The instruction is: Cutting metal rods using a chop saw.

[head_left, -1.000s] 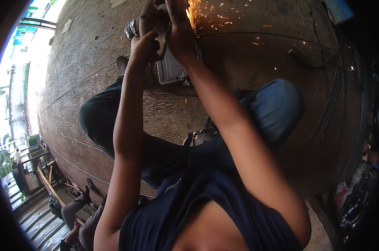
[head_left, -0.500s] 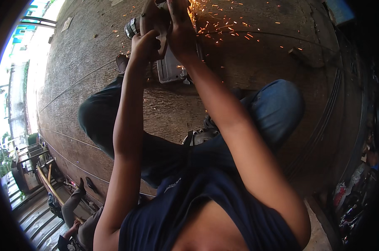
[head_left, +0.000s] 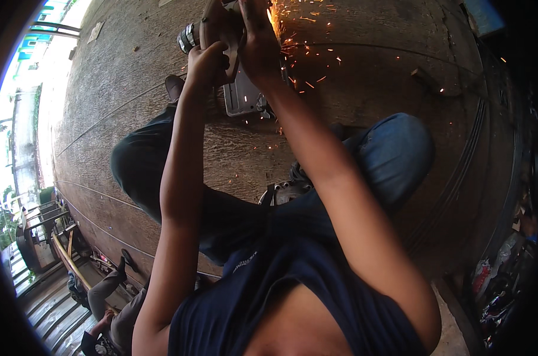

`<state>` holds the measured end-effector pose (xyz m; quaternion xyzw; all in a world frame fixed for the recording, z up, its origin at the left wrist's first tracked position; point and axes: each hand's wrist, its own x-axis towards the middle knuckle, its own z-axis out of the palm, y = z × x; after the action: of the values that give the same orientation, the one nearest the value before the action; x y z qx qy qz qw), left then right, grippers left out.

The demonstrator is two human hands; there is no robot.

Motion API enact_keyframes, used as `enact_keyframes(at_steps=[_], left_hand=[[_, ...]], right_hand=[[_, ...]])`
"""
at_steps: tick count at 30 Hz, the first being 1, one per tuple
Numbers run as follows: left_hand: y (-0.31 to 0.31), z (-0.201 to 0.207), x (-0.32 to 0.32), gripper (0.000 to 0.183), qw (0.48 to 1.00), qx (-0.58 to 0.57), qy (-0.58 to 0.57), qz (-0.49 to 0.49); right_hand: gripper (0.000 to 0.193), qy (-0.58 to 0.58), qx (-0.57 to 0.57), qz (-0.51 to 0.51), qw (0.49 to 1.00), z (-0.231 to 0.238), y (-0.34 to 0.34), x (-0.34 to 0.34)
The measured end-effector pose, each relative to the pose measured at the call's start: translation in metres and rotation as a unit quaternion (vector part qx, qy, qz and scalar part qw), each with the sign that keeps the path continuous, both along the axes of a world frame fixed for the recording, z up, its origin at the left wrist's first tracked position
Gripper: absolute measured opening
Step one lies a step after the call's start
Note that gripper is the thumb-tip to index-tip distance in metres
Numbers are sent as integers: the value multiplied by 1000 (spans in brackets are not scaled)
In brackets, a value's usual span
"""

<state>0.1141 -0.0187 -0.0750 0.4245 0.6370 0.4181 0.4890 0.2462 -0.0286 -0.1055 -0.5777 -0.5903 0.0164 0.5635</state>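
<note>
At the top edge stands a chop saw (head_left: 214,26) with a rounded brown body, a banded motor end (head_left: 188,38) on its left and a grey metal base (head_left: 238,99). My left hand (head_left: 204,64) is wrapped round its looped handle. Close on the right, my right hand (head_left: 260,56) reaches up beside the saw's body, fingers bent in shadow; what they grip is hidden. Orange sparks (head_left: 275,18) spray from just beyond that hand and scatter to the right. The saw's disc and the cutting point are hidden or out of frame.
My bent legs (head_left: 390,160) lie either side of the base on a worn brown floor (head_left: 121,77). A small block (head_left: 426,80) and thin rods (head_left: 465,148) lie to the right. Cables cross the floor at left. Another person (head_left: 106,296) sits at lower left.
Both hands stay nearly in place on the right and left of the saw. The sparks still fly, in a different scatter, and the seated person's leg has shifted slightly.
</note>
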Motion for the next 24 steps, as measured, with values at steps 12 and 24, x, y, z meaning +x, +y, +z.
enact_keyframes(at_steps=[12,24], left_hand=[[-4,0,2,24,1000,4,12,-9],[-10,7,5,23,1000,1,22,-19]], right_hand=[[64,28,-63,49,996,15,-16,8],[64,-3,-88,6,996,-6,-6,-3]])
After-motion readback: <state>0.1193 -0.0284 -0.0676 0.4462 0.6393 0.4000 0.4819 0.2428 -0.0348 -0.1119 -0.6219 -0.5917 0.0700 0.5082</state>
